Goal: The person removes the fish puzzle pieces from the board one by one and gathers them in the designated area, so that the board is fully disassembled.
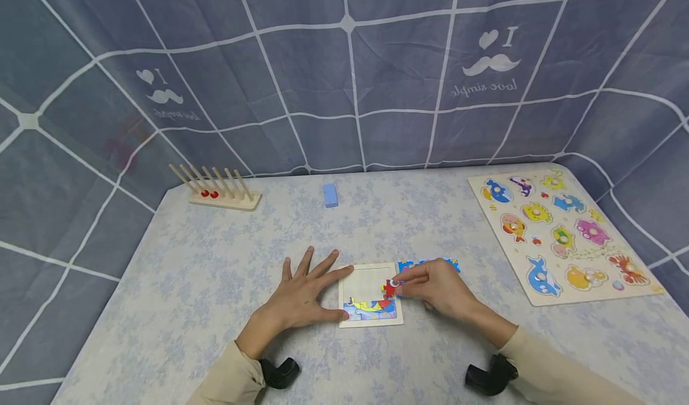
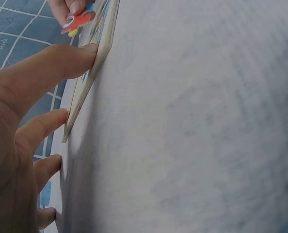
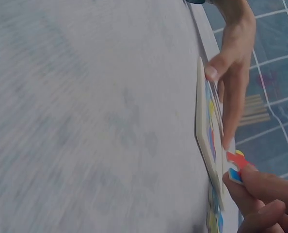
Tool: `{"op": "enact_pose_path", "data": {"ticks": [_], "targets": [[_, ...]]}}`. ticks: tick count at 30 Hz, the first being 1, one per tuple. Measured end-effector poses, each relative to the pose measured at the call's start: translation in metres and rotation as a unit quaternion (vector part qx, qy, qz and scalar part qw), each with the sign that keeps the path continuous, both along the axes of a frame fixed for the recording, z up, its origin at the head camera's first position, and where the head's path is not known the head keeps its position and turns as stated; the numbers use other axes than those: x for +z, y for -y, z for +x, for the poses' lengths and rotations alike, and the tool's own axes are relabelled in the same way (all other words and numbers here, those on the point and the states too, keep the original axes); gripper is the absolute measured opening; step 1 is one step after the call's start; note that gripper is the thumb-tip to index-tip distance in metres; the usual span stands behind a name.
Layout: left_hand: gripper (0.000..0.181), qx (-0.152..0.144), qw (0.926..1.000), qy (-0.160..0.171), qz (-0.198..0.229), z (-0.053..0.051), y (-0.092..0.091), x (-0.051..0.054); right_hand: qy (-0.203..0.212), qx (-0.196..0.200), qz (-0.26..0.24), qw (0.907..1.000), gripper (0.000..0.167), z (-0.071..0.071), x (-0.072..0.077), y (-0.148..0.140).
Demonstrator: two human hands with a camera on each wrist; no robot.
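A square wooden puzzle frame lies on the table, its lower part filled with joined jigsaw pieces in blue, yellow and red. My left hand is spread, with thumb and index fingertip resting on the frame's left edge. Between thumb and fingers, my right hand pinches a red jigsaw piece with blue and yellow parts, above the frame's right side. The right wrist view shows that red piece raised off the board. Loose blue jigsaw pieces lie right of the frame, partly hidden by my right hand.
A large peg puzzle board with sea animals lies at the right. Toward the back left stands a wooden peg rack with red beads. A blue block lies at the back middle. A grey curtain hangs behind the table.
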State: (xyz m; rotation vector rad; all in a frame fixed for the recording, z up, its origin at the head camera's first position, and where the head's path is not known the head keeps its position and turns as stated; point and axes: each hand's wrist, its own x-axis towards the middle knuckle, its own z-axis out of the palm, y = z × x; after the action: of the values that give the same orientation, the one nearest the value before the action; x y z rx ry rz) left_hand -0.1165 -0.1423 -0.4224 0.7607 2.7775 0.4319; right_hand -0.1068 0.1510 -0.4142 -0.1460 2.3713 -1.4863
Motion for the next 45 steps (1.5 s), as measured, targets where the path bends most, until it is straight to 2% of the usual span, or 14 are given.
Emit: {"op": "enact_pose_path", "data": {"ticks": [7,11,20,27,35,45], "targets": [[0.082,0.000,1.0000,-0.002,0.002,0.000,0.000,0.000,-0.042,-0.004,0.042,0.9982,0.024,0.003,0.003,-0.030],[0.081,0.000,1.0000,-0.001,0.005,0.000,0.000,0.000,-0.042,-0.013,0.057,0.9974,0.025,0.005,0.003,-0.050],[0.082,0.001,1.0000,0.003,0.001,0.000,0.001,0.000,-0.042,-0.038,0.124,0.9907,0.027,0.010,0.004,-0.084],[0.081,0.001,1.0000,0.003,0.003,0.000,0.000,0.000,-0.048,-0.048,0.150,0.9864,0.023,0.012,0.002,-0.088],[0.082,0.000,1.0000,0.002,0.003,0.000,0.000,0.000,-0.101,-0.038,0.200,0.9739,0.016,0.008,0.002,-0.086],[0.084,0.002,1.0000,-0.004,0.004,0.001,0.000,-0.002,-0.109,-0.052,0.212,0.9698,0.009,0.010,-0.002,-0.084]]}}
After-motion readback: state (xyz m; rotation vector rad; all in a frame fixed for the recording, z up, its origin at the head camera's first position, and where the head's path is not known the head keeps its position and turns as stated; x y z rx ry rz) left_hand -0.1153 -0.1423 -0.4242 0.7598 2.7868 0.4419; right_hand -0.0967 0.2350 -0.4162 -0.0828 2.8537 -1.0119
